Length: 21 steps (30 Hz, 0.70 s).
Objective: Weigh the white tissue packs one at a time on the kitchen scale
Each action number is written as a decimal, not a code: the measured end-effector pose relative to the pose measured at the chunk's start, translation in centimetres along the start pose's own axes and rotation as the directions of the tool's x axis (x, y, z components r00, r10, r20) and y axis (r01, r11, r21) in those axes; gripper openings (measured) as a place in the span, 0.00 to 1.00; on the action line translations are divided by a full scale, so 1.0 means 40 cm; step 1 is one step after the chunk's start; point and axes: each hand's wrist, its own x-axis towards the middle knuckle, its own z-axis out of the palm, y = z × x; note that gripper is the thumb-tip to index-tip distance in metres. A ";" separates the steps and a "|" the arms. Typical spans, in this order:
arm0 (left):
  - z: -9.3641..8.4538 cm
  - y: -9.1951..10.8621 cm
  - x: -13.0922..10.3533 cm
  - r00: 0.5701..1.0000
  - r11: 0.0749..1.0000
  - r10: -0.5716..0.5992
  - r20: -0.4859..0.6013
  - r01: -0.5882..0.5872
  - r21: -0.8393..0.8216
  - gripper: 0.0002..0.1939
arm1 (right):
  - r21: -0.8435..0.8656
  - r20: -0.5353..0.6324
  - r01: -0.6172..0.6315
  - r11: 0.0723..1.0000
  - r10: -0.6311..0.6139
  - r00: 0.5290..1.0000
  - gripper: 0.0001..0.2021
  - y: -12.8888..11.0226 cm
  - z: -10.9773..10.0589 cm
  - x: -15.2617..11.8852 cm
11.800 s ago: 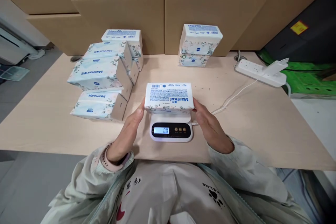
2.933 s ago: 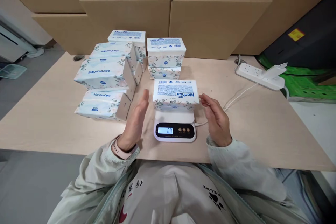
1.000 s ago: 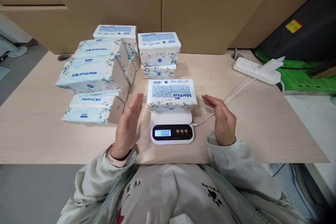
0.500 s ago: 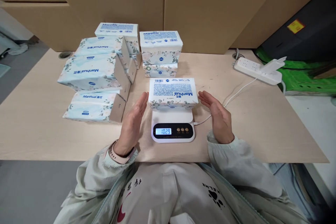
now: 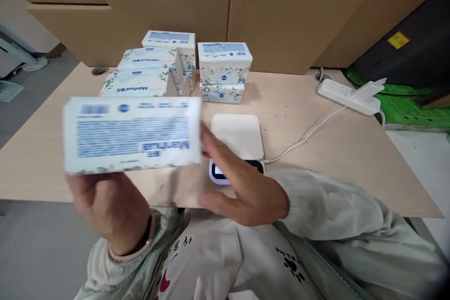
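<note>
A tissue pack [image 5: 133, 133] with blue print is held up in the air at the left, its printed face toward me and slightly blurred. Gripping it from below is my left hand [image 5: 110, 204], closed, with its fingers partly hidden behind the pack. My right hand [image 5: 242, 180] is open, thumb apart from the fingers. Its fingertips are at the right end of the pack; whether they touch it I cannot tell. Behind that hand lies the white digital scale [image 5: 237, 133] with a bare plate, its display largely covered by the hand.
Stacked tissue packs [image 5: 140, 79] stand at the back left, partly hidden by the raised pack. Two more packs [image 5: 225, 68] are piled beside them. Cardboard boxes [image 5: 274, 28] wall off the table's rear. A white power strip [image 5: 348, 96] sits at the right, its cable running to the scale.
The tissue pack has come off the scale and moved up and left, now in my left hand. My right hand has swung left, across the front of the scale.
</note>
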 end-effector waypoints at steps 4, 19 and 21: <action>-0.110 -0.046 0.091 0.970 0.969 0.233 -0.072 -0.225 0.105 0.17 | 0.017 0.143 -0.084 0.996 0.081 0.986 0.52 0.038 0.074 0.164; 0.150 -0.030 0.082 0.958 0.966 0.258 0.128 -0.255 -0.040 0.20 | -0.073 -0.808 -0.201 0.977 0.060 0.586 0.21 0.237 -0.245 0.089; 0.239 -0.101 0.148 0.961 0.992 0.045 0.272 -0.012 -0.125 0.22 | 0.047 -0.875 -0.312 0.949 0.190 0.446 0.17 0.304 -0.342 0.095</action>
